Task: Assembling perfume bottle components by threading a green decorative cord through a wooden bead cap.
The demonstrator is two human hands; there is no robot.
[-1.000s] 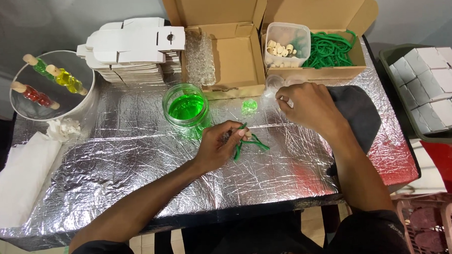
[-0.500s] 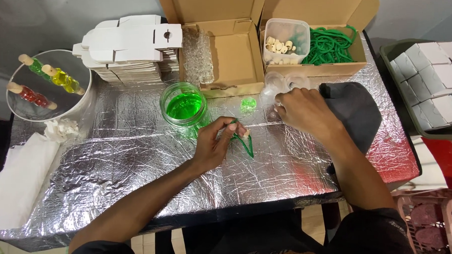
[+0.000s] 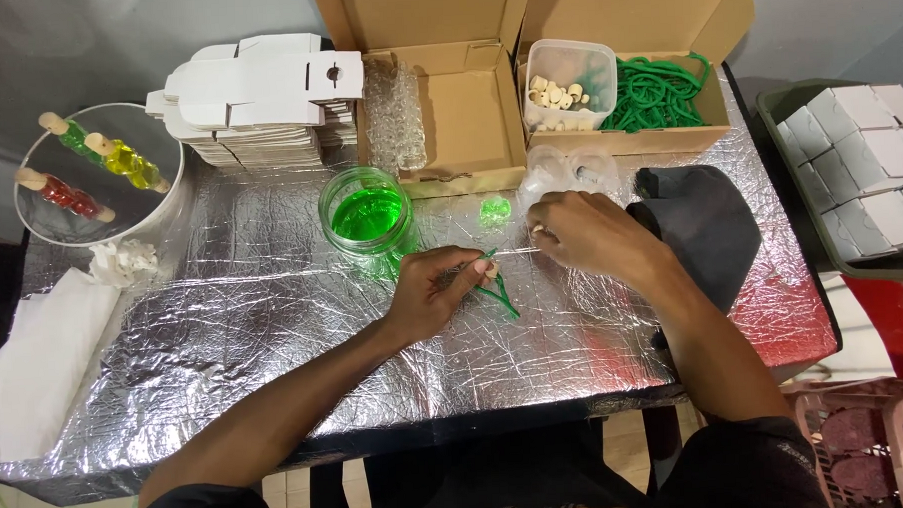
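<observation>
Here, on a table wrapped in crinkled silver foil (image 3: 275, 350), both hands work at the centre of the surface. The left hand (image 3: 435, 290) is closed in a pinch on a thin green cord loop (image 3: 500, 298), which trails down toward five o'clock from the fingertips and lies on the foil. The right hand (image 3: 591, 234) sits just beside it at two o'clock, fingers curled and pinched at the thumb tip; what it grips is too small to make out, though a thin pale strand seems to run between the two hands.

At eleven o'clock from the left hand stands a clear glass jar of bright green liquid (image 3: 366, 217), near but not touching. A small green translucent piece (image 3: 494, 209) lies on the foil at twelve o'clock from the hands, and a crumpled clear plastic bag (image 3: 569, 170) rests just above the right hand. A folded black cloth (image 3: 706, 225) lies at three o'clock, touching the right wrist.

Along the far edge sit two open cardboard boxes: the left one (image 3: 457, 124) holds bubble wrap, the right one (image 3: 647, 127) a clear tub of pale wooden beads (image 3: 564, 85) and a heap of green cords (image 3: 656, 92). A stack of flat white carton blanks (image 3: 256, 101) lies at eleven o'clock, and a white round bowl with coloured bead sticks (image 3: 93, 171) at ten o'clock.
</observation>
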